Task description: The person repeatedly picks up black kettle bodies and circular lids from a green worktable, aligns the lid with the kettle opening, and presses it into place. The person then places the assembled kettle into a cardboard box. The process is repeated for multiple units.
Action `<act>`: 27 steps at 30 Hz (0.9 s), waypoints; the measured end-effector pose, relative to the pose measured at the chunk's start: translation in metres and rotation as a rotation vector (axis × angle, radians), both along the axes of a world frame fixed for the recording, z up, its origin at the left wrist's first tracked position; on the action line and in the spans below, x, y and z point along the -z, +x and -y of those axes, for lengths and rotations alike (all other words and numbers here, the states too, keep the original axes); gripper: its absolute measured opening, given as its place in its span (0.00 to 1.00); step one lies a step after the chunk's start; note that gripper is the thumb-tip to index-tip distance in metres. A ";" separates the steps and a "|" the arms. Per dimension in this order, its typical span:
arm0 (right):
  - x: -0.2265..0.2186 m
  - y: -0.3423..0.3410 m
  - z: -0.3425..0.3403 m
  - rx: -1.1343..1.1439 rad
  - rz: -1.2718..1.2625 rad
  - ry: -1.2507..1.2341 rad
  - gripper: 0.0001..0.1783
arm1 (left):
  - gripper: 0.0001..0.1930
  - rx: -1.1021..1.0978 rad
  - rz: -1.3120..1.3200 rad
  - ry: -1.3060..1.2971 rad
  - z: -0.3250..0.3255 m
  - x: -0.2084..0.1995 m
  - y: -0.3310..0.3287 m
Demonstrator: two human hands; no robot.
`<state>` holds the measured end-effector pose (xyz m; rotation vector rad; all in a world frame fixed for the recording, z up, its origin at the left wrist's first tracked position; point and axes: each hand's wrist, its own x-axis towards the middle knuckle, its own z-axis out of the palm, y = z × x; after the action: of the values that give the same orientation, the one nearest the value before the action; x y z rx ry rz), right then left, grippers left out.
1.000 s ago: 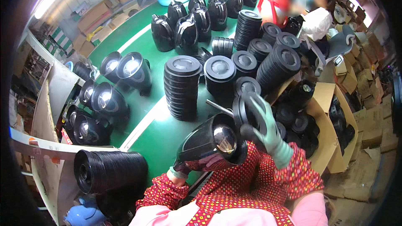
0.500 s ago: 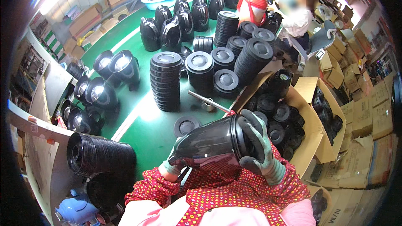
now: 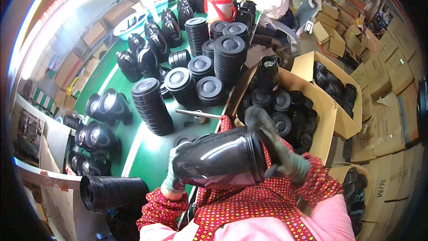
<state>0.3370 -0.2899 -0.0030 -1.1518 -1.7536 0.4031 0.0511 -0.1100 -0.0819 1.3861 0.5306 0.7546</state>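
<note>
A glossy black plastic jug body (image 3: 218,158) lies sideways in front of my chest, its wide ringed end to the right. My left hand (image 3: 173,169), in a pale green glove, is closed round its left end. At the ringed end, my right hand (image 3: 285,154) has its dark-coated fingers over the upper edge and its thumb by the lower edge. That hand is blurred by motion, and red patterned cloth shows between its palm and the jug body. Behind the jug body, a black round lid (image 3: 185,139) lies partly hidden on the green table (image 3: 145,149).
Stacks of black lids (image 3: 151,107) stand on the table, with several black jugs (image 3: 147,62) behind. A cardboard box (image 3: 323,129) of black parts sits to the right. A metal rod (image 3: 196,113) lies near the table edge. Another person (image 3: 274,0) sits at the far side.
The view has swung to the right. The jug body has turned more level, and my right palm has drawn back a little from its ringed end.
</note>
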 end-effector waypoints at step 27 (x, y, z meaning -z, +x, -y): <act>-0.045 -0.041 0.032 -0.098 0.264 0.059 0.47 | 0.39 0.774 0.117 0.503 0.047 -0.036 0.065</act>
<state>0.2962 -0.3217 0.0417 -1.1187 -2.0433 0.2644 0.1165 -0.1567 -0.0455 1.8216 -0.3221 0.3270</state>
